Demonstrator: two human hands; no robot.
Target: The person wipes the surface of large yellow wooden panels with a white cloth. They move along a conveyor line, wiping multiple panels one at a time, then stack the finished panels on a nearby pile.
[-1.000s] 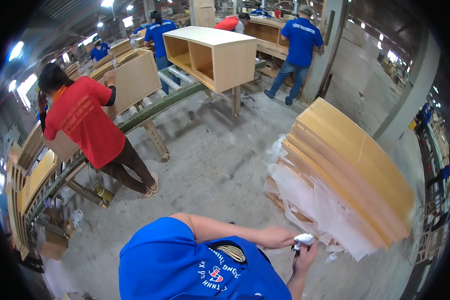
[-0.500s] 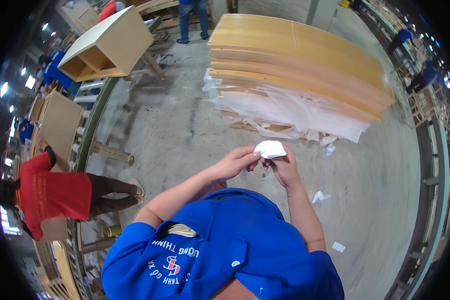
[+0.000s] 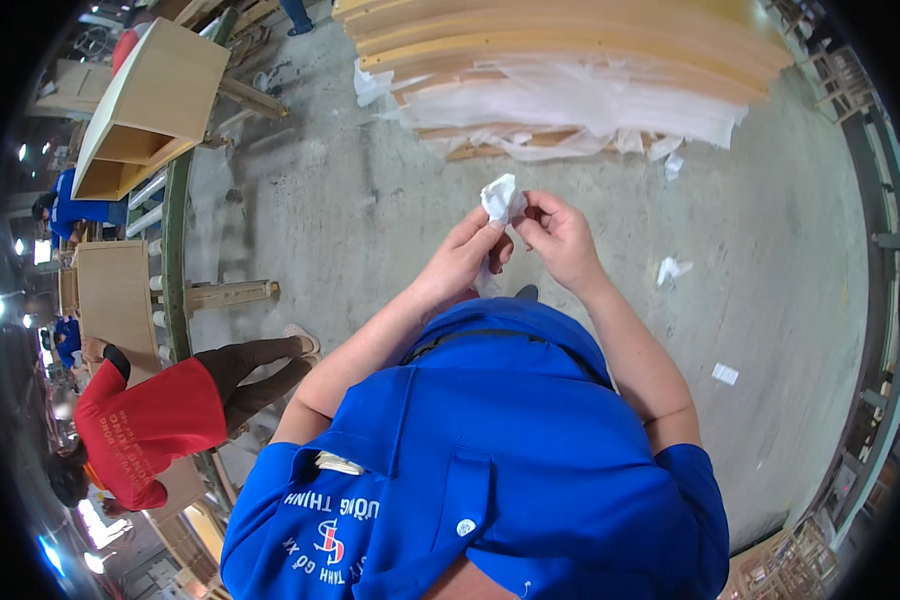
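Observation:
A small crumpled white sheet, paper or thin foam, is held up in front of my body. My left hand pinches its lower part between thumb and fingers, and a pale end hangs below that grip. On the other side, my right hand is closed, thumb against bent fingers, at the sheet's right edge. Its fingertips are partly hidden, but they seem to grip that edge.
Wrapped wooden panels are stacked on the floor ahead. To the left, a roller conveyor carries a wooden cabinet and a flat panel; a person in red works beside it. White scraps lie on the floor at right.
The white sheet has gone from a flatter, folded shape to an upright crumpled one. Both hands have turned around it, and the view has shifted, moving the panel stack higher in the picture.

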